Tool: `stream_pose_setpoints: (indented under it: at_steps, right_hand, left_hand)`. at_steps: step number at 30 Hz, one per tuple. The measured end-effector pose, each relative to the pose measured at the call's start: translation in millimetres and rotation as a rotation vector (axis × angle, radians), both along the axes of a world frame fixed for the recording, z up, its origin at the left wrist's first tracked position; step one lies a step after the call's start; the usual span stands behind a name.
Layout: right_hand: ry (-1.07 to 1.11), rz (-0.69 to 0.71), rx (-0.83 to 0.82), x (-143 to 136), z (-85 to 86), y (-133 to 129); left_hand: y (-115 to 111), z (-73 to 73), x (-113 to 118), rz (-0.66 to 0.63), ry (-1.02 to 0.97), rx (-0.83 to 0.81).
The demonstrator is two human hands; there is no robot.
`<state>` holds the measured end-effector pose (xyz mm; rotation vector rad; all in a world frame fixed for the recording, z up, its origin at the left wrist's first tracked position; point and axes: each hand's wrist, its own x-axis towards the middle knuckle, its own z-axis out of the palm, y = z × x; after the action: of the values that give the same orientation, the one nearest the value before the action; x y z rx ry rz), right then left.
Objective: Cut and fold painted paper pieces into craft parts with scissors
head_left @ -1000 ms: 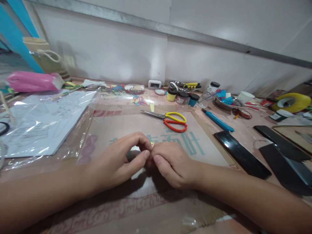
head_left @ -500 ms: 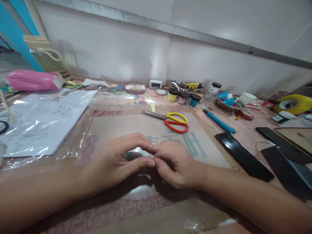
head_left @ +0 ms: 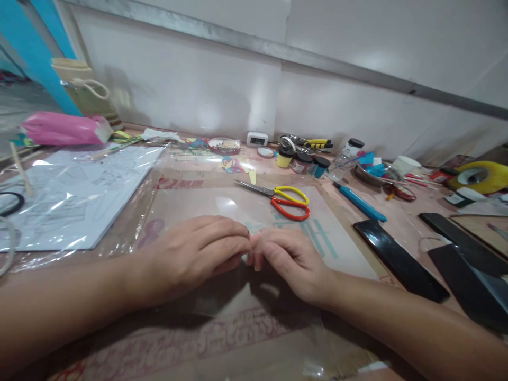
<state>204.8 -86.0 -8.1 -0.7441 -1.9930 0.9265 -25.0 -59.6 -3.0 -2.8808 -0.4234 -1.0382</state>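
My left hand and my right hand meet at the fingertips over a clear plastic sheet with printed cardboard beneath it. The fingers of both hands are bent and pressed together; whatever lies between them is hidden or too small to name. Just beyond the hands lie scissors with one yellow and one red handle, their blades pointing left. To the right of the scissors is a blue cutter. A black phone-like slab rests near my right forearm.
Drawings under plastic lie on the left, below a pink pouch and a jug. Along the wall stand a small white clock, paint jars and a bottle. Yellow tape sits far right.
My left hand has turned over so its back shows and the gap between thumb and fingers is gone. Some fingertips now point down where the hands meet. The view has shifted slightly.
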Motion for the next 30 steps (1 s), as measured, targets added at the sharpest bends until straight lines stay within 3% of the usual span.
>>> stream_pose_setpoints:
  at_steps: [6, 12, 16, 20, 26, 30]
  right_hand:
    - [0.223, -0.145, -0.496, -2.1, -8.0, 14.4]
    - [0.426, -0.067, -0.819, -1.7, -15.2, 22.3]
    - [0.520, -0.031, -0.864, -2.8, -14.5, 22.1]
    - [0.481, -0.079, -0.854, -4.2, -12.2, 20.2]
    - [0.436, -0.096, -0.735, -2.7, -13.9, 19.8]
    - [0.466, -0.101, -0.761, -2.5, -15.2, 21.6]
  left_hand:
    - [10.6, 1.7, -9.5, -0.040, 0.077, 0.146]
    - [17.8, -12.0, 1.6, -0.005, 0.001, 0.039]
    - [18.2, -17.7, 6.5, 0.022, -0.099, -0.070]
    - [15.5, -19.7, 5.6, 0.036, -0.125, -0.119]
    - [10.0, -16.9, 5.1, 0.030, -0.152, -0.135]
    - [10.3, -13.9, 6.7, 0.017, -0.162, -0.166]
